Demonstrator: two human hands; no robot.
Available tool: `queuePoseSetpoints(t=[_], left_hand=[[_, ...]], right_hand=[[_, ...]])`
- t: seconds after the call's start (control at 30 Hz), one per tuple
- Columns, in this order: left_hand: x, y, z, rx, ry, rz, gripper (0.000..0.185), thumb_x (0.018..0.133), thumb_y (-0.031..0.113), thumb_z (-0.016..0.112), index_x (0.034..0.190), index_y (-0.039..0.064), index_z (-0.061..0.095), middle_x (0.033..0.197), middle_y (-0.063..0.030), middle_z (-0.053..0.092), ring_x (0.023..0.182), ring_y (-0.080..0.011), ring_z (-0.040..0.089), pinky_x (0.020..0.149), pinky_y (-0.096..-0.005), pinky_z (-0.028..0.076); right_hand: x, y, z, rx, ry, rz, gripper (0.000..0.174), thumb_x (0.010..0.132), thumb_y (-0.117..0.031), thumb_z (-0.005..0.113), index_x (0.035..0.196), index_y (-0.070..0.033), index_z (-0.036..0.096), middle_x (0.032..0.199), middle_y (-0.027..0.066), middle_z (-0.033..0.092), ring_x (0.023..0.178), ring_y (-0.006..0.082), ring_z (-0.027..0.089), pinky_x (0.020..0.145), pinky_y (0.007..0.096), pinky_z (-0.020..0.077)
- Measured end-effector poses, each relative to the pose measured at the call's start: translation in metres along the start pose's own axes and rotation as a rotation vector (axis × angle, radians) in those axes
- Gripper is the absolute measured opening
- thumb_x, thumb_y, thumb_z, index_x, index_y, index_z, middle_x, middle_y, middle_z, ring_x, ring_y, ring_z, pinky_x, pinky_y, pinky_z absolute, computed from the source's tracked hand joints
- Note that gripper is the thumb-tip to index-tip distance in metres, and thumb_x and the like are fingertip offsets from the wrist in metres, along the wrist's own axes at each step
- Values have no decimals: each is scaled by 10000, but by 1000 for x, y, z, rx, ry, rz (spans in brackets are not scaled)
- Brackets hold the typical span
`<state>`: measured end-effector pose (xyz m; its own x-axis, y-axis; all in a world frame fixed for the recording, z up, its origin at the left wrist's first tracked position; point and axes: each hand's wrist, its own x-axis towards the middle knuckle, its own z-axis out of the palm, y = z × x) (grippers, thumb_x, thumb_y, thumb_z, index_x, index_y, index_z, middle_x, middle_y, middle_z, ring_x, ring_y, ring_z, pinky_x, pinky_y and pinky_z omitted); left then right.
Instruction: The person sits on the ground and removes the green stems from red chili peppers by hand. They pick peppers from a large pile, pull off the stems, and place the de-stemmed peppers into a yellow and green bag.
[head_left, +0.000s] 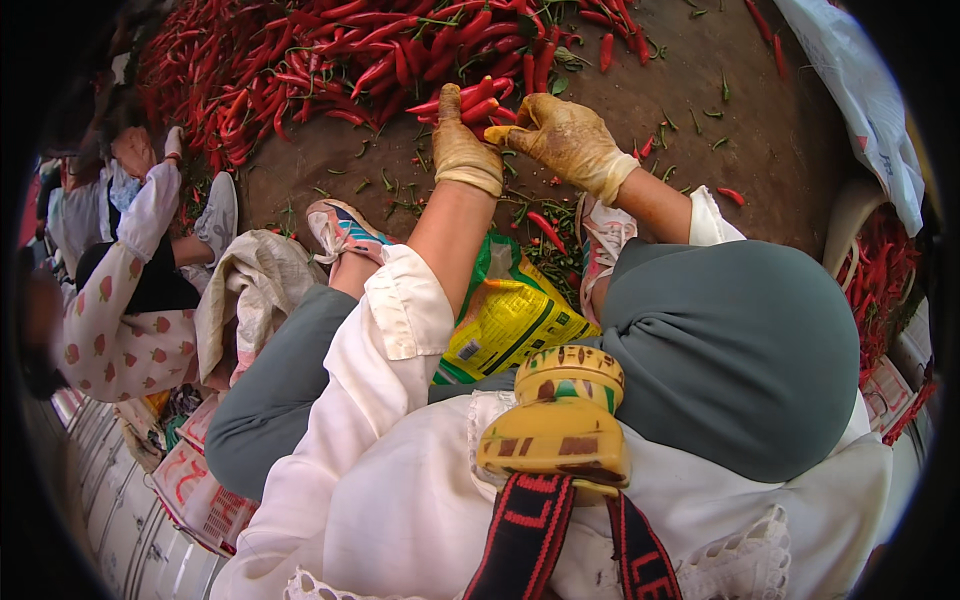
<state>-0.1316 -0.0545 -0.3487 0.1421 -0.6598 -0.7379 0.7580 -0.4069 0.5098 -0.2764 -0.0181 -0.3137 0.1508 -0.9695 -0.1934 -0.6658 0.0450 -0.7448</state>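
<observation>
My left hand (466, 150), in a stained yellowish rubber glove, is closed around several red chilli peppers (480, 111), its thumb pointing up along them. Close on the right is my right hand (574, 142), gloved the same way. Its thumb reaches to the held chillies and its fingers are curled; whether a stem is pinched between them cannot be made out. Just beyond both hands spreads a large heap of red chillies (300, 67) with green stems. Loose green stems (386, 180) and bits of chilli are scattered on the brown ground sheet (750, 150) below.
A yellow and green plastic bag (510, 322) lies between my legs, beside a pile of stems (551, 266). At left sits another person (127, 322) with a pale sack (255, 277) nearby. A white plastic bag (862, 97) and more chillies (885, 277) are at right.
</observation>
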Motion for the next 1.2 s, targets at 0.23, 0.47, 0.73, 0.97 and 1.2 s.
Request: queuePoseSetpoints(t=[0.23, 0.47, 0.73, 0.97, 1.2], left_hand=[[-10, -11, 1, 120, 102, 2, 323, 915, 391, 624, 944, 70, 654, 834, -104, 721, 609, -215, 612, 538, -336, 500], [-17, -17, 11, 268, 105, 207, 451, 853, 224, 731, 1176, 39, 476, 839, -143, 675, 584, -278, 664, 475, -365, 534], [-2, -2, 15, 65, 69, 128, 348, 877, 334, 695, 1041, 57, 563, 757, -147, 710, 542, -226, 623, 506, -324, 480], [-10, -13, 12, 363, 43, 413, 371, 838, 274, 748, 1079, 72, 551, 885, -131, 683, 595, -267, 660, 520, -382, 541], [-8, 11, 14, 145, -90, 178, 330, 822, 217, 749, 1055, 67, 570, 857, -103, 675, 593, -224, 650, 570, -315, 555]], right_hand=[[6, 3, 7, 36, -380, -129, 313, 849, -351, 623, 994, -78, 670, 958, 160, 650, 920, 359, 638, 806, 435, 513], [-3, 3, 24, -73, -217, 62, 220, 887, -232, 549, 972, -57, 652, 982, 165, 640, 911, 348, 644, 779, 435, 524], [3, 14, 18, 1410, -371, 650, 176, 922, -203, 567, 953, -39, 622, 844, 48, 660, 692, 106, 596, 589, 249, 479], [8, 2, 17, 983, -328, 528, 144, 886, -188, 579, 917, -58, 632, 720, 20, 638, 570, 95, 548, 504, 232, 417], [-7, 6, 13, 495, -468, -87, 184, 861, -198, 613, 954, -44, 652, 784, 64, 675, 706, 224, 637, 648, 326, 496]])
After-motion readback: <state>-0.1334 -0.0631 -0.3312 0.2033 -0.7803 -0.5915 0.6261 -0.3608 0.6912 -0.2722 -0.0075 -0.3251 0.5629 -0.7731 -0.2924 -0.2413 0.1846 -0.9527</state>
